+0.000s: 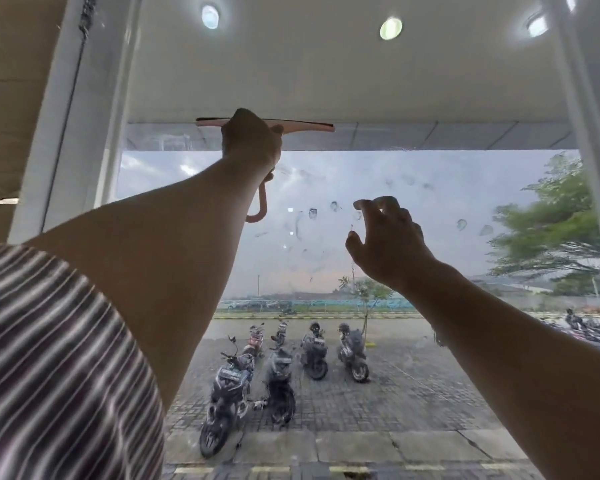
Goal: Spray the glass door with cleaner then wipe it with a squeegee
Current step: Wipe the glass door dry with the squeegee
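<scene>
Left hand (252, 138) raised high, clamped on pink squeegee (305, 126) against glass door (430, 209), right hand (387, 237) lifted, fingers apart, empty

pink squeegee (305, 126), brown-and-white striped sleeve (49, 358)

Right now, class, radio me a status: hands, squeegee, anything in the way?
Left hand grips squeegee, blade high on glass. Right hand open, by glass. Smears below blade. Nothing in the way.

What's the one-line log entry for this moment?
phase: wiping | left hand: grips squeegee high on glass door | right hand: holds nothing | droplets mid-pane
</scene>
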